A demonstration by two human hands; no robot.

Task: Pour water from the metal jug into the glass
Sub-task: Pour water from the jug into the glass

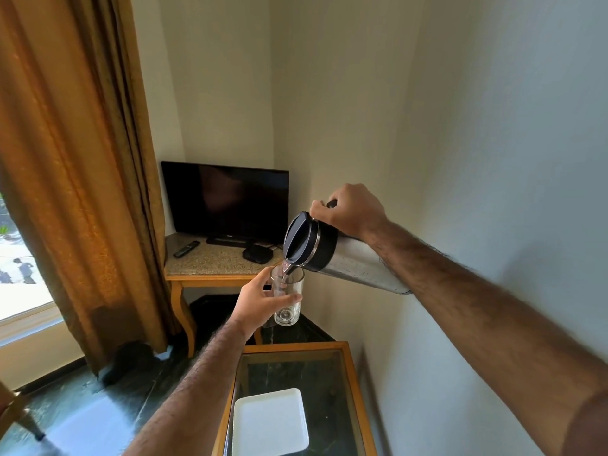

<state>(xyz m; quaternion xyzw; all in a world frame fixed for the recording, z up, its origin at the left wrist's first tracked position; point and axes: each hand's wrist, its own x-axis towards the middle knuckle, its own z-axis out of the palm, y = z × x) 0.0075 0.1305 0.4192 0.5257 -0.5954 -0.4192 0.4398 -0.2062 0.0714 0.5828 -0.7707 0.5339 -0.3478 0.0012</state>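
My right hand (350, 209) grips the handle of the metal jug (358, 266), a steel body with a black lid and collar. The jug is tipped far over to the left, with its spout just above the rim of the clear glass (291, 296). A thin stream of water runs from the spout into the glass. My left hand (260, 299) holds the glass in the air, fingers wrapped around its side, above the floor between two tables. The glass looks nearly empty, with its thick base showing.
Below me stands a glass-topped wooden table (348, 373) with a white square tray (269, 421) on it. Farther off, a stone-topped table (210, 264) carries a television (225, 199), a remote (186, 249) and a small black box (257, 254). A brown curtain (82, 176) hangs at left; a wall stands close at right.
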